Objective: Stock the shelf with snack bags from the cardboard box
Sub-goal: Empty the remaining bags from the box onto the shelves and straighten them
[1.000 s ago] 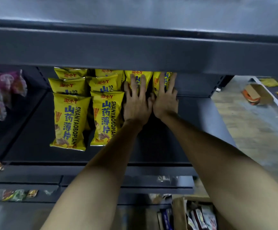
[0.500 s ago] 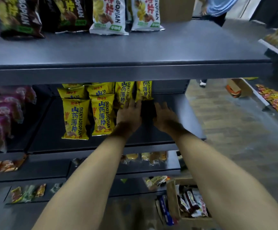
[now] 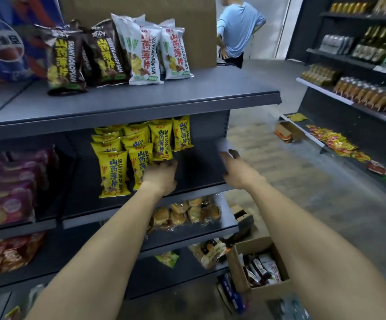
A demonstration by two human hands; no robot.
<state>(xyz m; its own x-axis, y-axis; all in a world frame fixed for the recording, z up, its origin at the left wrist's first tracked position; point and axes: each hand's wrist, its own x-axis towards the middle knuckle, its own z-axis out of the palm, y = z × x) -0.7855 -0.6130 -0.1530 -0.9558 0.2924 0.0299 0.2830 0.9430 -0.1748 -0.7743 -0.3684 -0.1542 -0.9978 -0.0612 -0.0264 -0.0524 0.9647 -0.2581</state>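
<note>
Several yellow snack bags (image 3: pixel 113 174) stand in rows on the dark middle shelf (image 3: pixel 196 167). My left hand (image 3: pixel 161 175) hovers at the shelf's front, just right of the front yellow bag, fingers loosely curled and holding nothing. My right hand (image 3: pixel 236 167) is further right over the bare part of the same shelf, relaxed and empty. The cardboard box (image 3: pixel 260 266) sits on the floor at the lower right with several dark and white snack bags inside.
The top shelf (image 3: pixel 141 98) carries brown and white snack bags. Purple bags fill the left bay, bread packs lie on the shelf below. A person in a blue shirt (image 3: pixel 238 28) stands at the aisle's far end. Another shelving unit (image 3: pixel 353 105) lines the right side.
Both hands have pulled back from the rear yellow bags toward the shelf's front and spread apart. The view has risen and backed away, showing the top shelf and the aisle.
</note>
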